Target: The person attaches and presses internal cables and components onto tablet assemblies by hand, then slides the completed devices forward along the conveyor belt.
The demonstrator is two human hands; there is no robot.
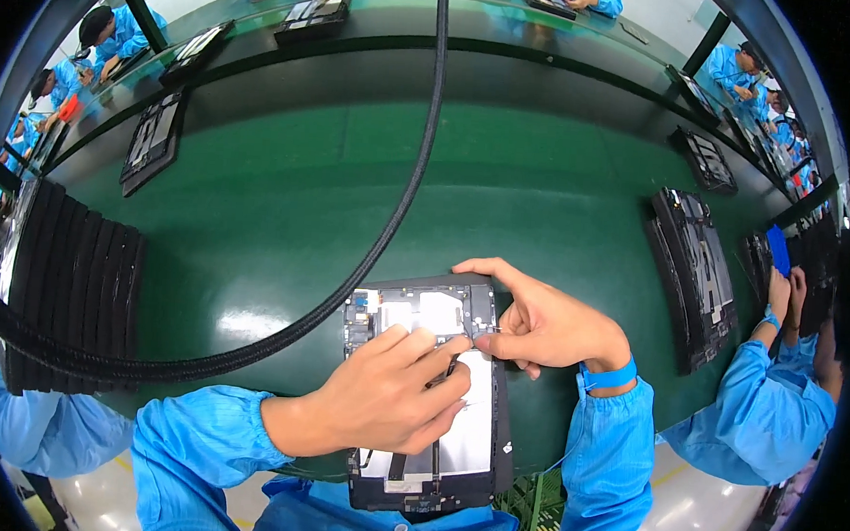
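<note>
An opened tablet (476, 417), its boards, flat cables and silvery-white panels exposed, lies in front of me at the near edge of the green table. My left hand (380, 388) reaches across its middle, thumb and fingers pinched by a dark flat cable near the board; whatever is between the fingertips is too small to make out. At the tablet's upper right corner my right hand (561, 321) holds the edge. Its thumb presses beside the left fingertips, the index finger stretches along the top edge, and the other fingers curl at the side. A blue wrist strap (609, 376) circles the right wrist.
A thick black braided hose (388, 230) arcs across the view above the table. Stacked black trays (73, 286) stand at left, more opened tablets (699, 270) at right. Tablets also lie on the dark line (550, 80) beyond. A co-worker's hands (784, 289) work at far right.
</note>
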